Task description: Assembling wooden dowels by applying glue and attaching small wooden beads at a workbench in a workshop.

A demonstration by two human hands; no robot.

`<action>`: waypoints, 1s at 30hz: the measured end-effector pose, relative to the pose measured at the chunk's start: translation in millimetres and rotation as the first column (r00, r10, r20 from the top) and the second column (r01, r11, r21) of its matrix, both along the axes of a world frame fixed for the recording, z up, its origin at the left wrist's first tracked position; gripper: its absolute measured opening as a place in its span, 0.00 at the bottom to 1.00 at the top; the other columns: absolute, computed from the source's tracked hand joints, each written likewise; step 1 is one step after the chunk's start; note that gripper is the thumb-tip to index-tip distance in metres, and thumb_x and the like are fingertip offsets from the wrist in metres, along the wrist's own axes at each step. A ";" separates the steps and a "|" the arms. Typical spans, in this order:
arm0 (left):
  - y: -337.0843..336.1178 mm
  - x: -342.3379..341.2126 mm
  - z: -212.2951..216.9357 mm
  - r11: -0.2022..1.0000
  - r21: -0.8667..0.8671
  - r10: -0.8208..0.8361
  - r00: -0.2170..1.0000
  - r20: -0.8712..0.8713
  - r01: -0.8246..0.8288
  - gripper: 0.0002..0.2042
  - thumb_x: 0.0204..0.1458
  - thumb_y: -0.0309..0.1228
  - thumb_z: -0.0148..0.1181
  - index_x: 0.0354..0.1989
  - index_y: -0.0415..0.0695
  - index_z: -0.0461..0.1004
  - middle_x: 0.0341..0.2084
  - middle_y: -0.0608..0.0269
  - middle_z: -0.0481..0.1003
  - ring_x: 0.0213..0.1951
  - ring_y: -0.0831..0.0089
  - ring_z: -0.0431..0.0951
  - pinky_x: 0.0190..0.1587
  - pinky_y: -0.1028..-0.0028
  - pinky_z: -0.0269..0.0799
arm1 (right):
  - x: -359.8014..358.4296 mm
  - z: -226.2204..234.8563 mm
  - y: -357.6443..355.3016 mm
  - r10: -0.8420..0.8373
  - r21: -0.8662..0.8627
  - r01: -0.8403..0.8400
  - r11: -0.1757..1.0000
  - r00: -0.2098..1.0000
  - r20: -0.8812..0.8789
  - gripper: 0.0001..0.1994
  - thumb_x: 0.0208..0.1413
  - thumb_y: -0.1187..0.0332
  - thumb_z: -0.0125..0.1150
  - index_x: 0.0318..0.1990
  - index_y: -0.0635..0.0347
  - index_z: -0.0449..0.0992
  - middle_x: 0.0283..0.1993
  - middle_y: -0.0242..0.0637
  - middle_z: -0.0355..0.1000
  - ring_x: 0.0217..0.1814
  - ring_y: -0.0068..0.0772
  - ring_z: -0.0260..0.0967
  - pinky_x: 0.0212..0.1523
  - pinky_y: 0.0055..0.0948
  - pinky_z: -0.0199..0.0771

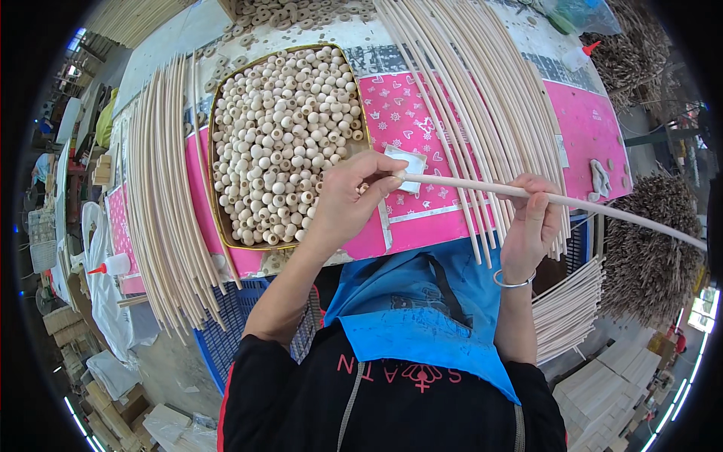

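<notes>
A long pale wooden dowel lies nearly level across the front of my body and runs out toward the right. My right hand is closed around it, with a metal bracelet on the wrist. At its left end, my left hand pinches the tip between thumb and index finger. Whether a bead is also in that pinch is hidden by the fingers. Just behind the tip sits a small square dish with white stuff in it. Next to my left hand is a yellow-rimmed tray heaped with round wooden beads with holes.
Dowels lie in rows at left and right on the pink-covered table, overhanging its front edge. White bottles with red tips stand left and far right. Wooden rings lie beyond the tray; a blue crate sits below.
</notes>
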State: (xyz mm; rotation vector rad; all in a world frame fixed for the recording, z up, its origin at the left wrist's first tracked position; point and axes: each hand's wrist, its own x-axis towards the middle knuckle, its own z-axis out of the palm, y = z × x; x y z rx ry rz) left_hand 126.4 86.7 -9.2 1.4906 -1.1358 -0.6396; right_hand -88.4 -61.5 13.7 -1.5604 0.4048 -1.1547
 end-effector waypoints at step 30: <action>-83.3 -1.5 32.0 0.961 -0.209 0.043 0.842 -0.538 -0.183 0.13 0.70 0.35 0.45 0.51 0.37 0.70 0.32 0.62 0.73 0.36 0.72 0.76 0.46 0.71 0.76 | -206.2 -42.2 26.8 -0.497 -0.433 0.257 0.864 0.571 -0.653 0.07 0.53 0.66 0.67 0.39 0.54 0.81 0.27 0.35 0.71 0.27 0.37 0.70 0.27 0.33 0.68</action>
